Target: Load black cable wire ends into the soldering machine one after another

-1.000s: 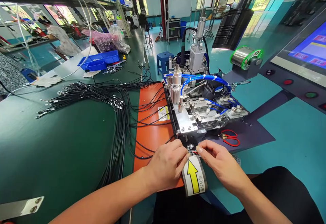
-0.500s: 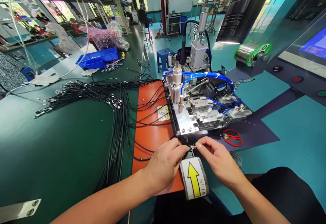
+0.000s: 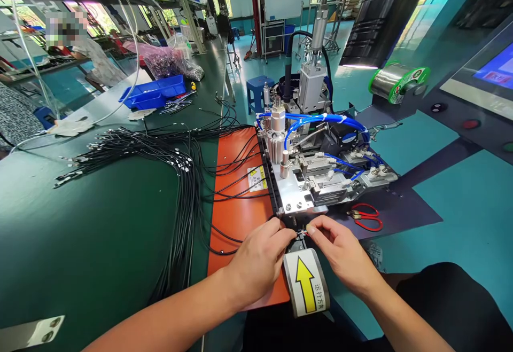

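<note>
Fingertips of both hands meet at the near edge of the machine (image 3: 316, 181), just above the curved guard with the yellow arrow (image 3: 306, 288). My left hand (image 3: 260, 258) pinches the end of a black cable (image 3: 224, 233) that loops back across the orange mat (image 3: 236, 202); my right hand (image 3: 340, 253) pinches the small red-and-white wire tips (image 3: 302, 232) at that cable's end, holding them against the dark fixture slot. Both grips are closed on the piece, thumb to forefinger.

Risks, as I judge them: the tips are tiny and partly hidden by my fingers, so they could sit crooked in the slot and I cannot tell from here whether they are seated. The loop of cable on the mat could tug the end sideways. My fingers are close under the clamping parts, a pinch hazard if the machine cycles. The bundle of black cables (image 3: 132, 149) spread toward the bench's left edge could snag the loop. Red scissors (image 3: 366, 217) lie well clear to the right.
</note>
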The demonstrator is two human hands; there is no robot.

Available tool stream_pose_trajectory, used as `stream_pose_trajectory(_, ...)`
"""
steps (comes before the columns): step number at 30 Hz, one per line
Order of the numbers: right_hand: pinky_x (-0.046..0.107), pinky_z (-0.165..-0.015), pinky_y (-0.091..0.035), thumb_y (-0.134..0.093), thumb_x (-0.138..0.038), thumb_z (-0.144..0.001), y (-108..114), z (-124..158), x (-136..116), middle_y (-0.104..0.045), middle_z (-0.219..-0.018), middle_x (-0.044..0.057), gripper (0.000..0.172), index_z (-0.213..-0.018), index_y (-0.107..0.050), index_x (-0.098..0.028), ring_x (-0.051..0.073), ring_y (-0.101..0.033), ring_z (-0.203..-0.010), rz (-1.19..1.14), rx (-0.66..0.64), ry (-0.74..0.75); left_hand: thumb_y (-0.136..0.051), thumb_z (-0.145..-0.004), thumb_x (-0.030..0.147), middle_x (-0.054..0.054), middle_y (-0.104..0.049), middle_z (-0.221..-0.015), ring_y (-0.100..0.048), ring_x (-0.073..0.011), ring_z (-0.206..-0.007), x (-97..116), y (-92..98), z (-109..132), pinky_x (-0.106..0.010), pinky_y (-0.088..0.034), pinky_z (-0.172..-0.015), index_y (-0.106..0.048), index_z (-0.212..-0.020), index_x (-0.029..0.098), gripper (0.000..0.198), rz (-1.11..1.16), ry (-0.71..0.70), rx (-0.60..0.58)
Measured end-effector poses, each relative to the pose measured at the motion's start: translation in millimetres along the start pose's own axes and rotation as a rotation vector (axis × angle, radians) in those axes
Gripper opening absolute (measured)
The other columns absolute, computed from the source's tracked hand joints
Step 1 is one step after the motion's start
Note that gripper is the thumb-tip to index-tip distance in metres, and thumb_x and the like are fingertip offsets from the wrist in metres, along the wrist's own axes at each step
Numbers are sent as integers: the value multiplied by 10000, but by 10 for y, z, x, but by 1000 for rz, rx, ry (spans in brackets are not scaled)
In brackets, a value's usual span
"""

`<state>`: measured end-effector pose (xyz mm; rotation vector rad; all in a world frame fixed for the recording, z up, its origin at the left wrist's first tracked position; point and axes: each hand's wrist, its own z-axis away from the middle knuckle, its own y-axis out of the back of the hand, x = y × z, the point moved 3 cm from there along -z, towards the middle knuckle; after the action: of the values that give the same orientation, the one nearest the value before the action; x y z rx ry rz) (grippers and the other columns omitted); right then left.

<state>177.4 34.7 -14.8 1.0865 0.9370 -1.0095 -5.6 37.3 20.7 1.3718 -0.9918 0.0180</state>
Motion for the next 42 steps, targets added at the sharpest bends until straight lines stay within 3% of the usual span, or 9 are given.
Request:
stream_pose_trajectory(15, 252, -623, -393, -508, -465, -949, -13, -1, 35, -525, -736, -23, 304, -813, -583, -203, 148, -473, -694, 5, 18, 1, -456, -935, 90, -68, -560, -904, -538, -191, -798, 27, -1, -19, -300, -490, -696, -651, -1029, 166, 230, -80, 10, -25)
stream_pose_trajectory(29, 244, -580, -385, -524, -480, -933, -43, -3, 47, -495, -720, -24, 306, -802, -564, -206, 144, -445, -662, -21, 44, -16, -477, -938, 99, -74, -562, -997, -551, -205, -905, 32, -46, -16, -336, -514, -793, -630, -1041, 176, 199, -171, -15, -53)
stream_pose_trajectory(35, 245, -599, -371, -527, -486, -937, -58, -16, 81, -475, -714, -32, 321, -793, -563, -202, 140, -427, -671, -42, 27, -22, -504, -929, 129, -67, -573, -973, -547, -216, -860, 80, -7, -18, -350, -503, -732, -634, -990, 182, 153, -295, -20, -88)
stream_pose_trajectory(42, 278, -693, -421, -532, -532, -930, 27, 98, 57, -610, -833, 9, 345, -885, -629, -203, 176, -522, -766, -28, 51, -60, -486, -941, 124, -53, -571, -941, -503, -221, -844, 97, 16, -9, -369, -467, -729, -636, -1025, 190, 184, -332, -70, -65)
